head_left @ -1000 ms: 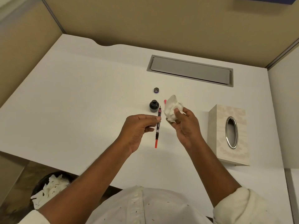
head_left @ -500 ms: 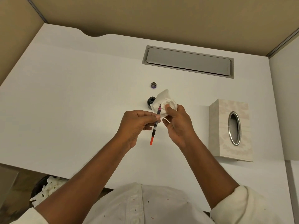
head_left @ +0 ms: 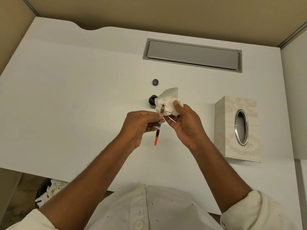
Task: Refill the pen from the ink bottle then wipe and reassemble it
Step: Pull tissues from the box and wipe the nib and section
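My left hand (head_left: pixel 139 126) pinches the slim pen section (head_left: pixel 159 126), nib pointing away and its orange end toward me. My right hand (head_left: pixel 186 124) holds a crumpled white tissue (head_left: pixel 168 103) against the nib, which lies on the tissue's folds. Behind the tissue stands the open dark ink bottle (head_left: pixel 152 101), partly hidden by it. Its small round cap (head_left: pixel 155 82) lies on the white desk (head_left: pixel 83 97) farther back. The pen's other parts are not visible.
A pale tissue box (head_left: pixel 239 128) with an oval metal-rimmed opening stands at the right. A grey cable hatch (head_left: pixel 192 54) is set in the desk at the back. A bin with used tissues (head_left: pixel 48 191) sits below the desk's front left edge.
My right hand brought the tissue left to the pen's nib, covering the red part seen beside the bottle. The pen stays in my left hand.
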{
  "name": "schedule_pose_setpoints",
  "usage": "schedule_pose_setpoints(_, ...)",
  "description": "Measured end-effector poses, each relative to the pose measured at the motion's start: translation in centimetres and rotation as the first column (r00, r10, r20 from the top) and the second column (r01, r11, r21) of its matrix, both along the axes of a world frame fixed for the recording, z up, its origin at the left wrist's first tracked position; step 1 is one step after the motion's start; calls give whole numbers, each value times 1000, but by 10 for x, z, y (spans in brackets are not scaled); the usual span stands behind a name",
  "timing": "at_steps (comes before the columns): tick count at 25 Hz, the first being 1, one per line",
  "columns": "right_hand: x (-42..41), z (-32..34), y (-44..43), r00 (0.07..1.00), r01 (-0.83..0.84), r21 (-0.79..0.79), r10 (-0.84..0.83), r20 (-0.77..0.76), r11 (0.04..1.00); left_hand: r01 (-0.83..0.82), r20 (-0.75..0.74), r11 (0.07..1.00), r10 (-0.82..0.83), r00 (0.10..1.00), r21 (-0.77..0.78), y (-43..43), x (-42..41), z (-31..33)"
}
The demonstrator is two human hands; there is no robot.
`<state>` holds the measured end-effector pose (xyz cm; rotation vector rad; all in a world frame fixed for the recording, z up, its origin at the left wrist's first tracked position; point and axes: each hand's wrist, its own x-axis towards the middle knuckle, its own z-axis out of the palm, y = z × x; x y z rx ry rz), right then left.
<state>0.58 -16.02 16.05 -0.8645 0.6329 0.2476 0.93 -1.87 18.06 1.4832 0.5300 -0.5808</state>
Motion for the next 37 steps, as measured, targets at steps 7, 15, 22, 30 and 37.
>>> schedule_pose_setpoints(7,-8,1,-13,997,77,290,-68,-41,954,-19,-69,999,16,998,-46,-4,-1,7)
schedule_pose_setpoints(15,-21,-5,-23,989,-136,249,116,93,959,99,-66,995,-98,993,12,-1,-2,16)
schedule_pose_setpoints(22,-26,-8,-28,961,-255,259,214,175,931,219,-69,972,-213,975,85,-4,-1,27)
schedule_pose_setpoints(30,-27,-7,-30,939,-308,175,269,217,935,271,-55,938,-265,963,217,-10,1,30)
schedule_pose_setpoints(37,-27,-17,-32,932,-310,-42,313,183,950,268,-8,878,-288,957,398,-13,-5,24)
